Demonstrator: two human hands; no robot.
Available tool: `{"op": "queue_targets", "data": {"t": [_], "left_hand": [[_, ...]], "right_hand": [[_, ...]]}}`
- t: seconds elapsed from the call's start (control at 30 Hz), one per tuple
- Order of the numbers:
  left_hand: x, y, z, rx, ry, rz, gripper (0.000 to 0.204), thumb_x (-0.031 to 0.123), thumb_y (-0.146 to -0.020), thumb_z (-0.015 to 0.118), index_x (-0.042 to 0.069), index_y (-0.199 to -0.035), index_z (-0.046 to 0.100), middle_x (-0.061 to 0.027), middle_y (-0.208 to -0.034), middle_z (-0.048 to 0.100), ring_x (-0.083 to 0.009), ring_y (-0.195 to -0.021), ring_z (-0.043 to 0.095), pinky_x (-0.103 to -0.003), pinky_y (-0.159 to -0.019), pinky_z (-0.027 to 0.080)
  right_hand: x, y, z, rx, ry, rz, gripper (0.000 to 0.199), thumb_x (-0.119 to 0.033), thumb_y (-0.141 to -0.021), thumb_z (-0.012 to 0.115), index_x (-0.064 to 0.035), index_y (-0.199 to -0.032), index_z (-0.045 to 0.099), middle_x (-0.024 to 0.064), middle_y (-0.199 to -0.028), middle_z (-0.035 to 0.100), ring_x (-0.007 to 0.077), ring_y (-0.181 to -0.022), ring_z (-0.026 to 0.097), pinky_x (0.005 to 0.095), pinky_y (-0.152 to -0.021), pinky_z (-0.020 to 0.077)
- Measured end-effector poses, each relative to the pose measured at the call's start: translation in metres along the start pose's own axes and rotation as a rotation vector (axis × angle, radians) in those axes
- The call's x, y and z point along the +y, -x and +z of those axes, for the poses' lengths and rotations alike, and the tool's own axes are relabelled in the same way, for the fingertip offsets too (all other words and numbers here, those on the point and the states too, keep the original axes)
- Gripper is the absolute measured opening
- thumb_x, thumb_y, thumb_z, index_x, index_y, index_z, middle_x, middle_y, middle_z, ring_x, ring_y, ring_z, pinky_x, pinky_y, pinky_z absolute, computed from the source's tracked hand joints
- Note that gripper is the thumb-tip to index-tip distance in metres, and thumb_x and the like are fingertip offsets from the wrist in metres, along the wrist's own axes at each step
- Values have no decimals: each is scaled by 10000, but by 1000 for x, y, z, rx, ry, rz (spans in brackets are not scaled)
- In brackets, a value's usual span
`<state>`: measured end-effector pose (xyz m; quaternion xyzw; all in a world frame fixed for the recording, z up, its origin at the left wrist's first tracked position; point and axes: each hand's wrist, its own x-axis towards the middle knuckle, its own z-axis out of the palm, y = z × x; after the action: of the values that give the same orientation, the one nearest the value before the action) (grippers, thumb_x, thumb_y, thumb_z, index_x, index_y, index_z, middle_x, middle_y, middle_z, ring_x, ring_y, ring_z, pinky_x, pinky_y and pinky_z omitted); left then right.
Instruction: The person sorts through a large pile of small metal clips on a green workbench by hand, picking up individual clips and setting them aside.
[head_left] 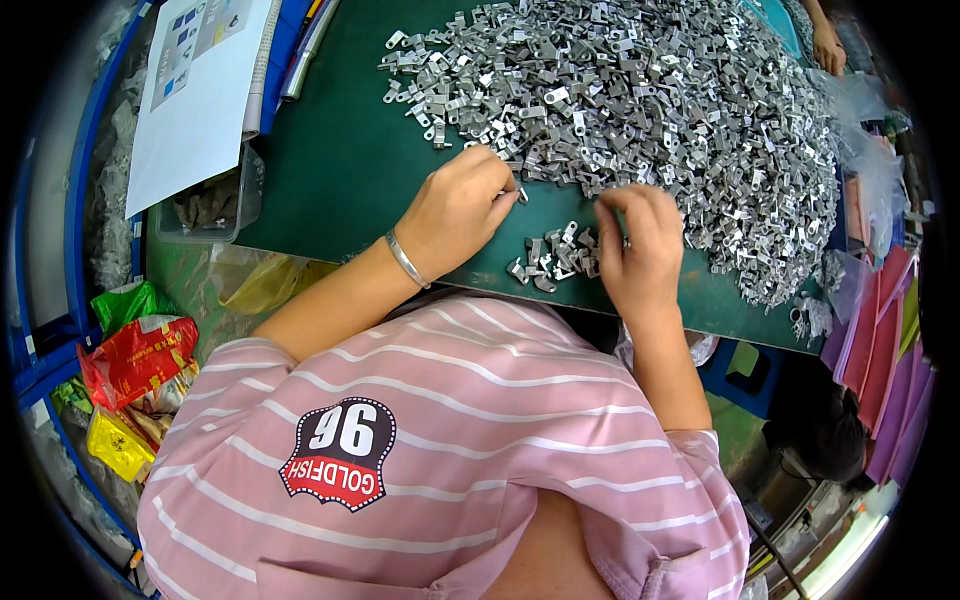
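Note:
A large heap of small silver metal brackets (640,110) covers the far right of the dark green table mat (340,170). My left hand (460,208), with a metal bangle on its wrist, is curled at the heap's near edge, its fingertips pinching a small metal piece. My right hand (640,245) is shut beside it, fingers pinched at the heap's edge; what it holds is hidden. Between the two hands, by the table's front edge, lies a small separate cluster of brackets (557,258).
A white paper sheet (195,95) lies over a clear plastic bin (205,205) at the left. Red and yellow plastic bags (135,370) sit low on the left. Another person's hand (828,45) rests at the top right. Pink sheets (885,350) stand at the right.

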<state>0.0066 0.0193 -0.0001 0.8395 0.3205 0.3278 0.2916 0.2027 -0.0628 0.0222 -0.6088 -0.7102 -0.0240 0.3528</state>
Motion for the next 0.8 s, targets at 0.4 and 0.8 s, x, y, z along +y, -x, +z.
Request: {"op": "queue_targets", "data": {"t": [0.4, 0.8], "left_hand": [[1, 9, -1, -27, -5, -41, 137, -29, -741, 658, 4, -865, 613, -109, -821, 590, -255, -702, 600, -311, -614, 494], [5, 14, -5, -54, 162, -189, 177, -62, -776, 608, -3, -938, 646, -67, -896, 607, -139, -721, 606, -224, -597, 500]], "right_hand": [[17, -29, 11, -11, -6, -7, 182, 57, -728, 640, -31, -885, 616, 123, -865, 579, 305, -796, 566, 365, -679, 463], [14, -11, -17, -136, -1415, 1067, 159, 9, -846, 598, 85, -985, 612, 164, -836, 664, 209, -724, 680, 297, -650, 595]]}}
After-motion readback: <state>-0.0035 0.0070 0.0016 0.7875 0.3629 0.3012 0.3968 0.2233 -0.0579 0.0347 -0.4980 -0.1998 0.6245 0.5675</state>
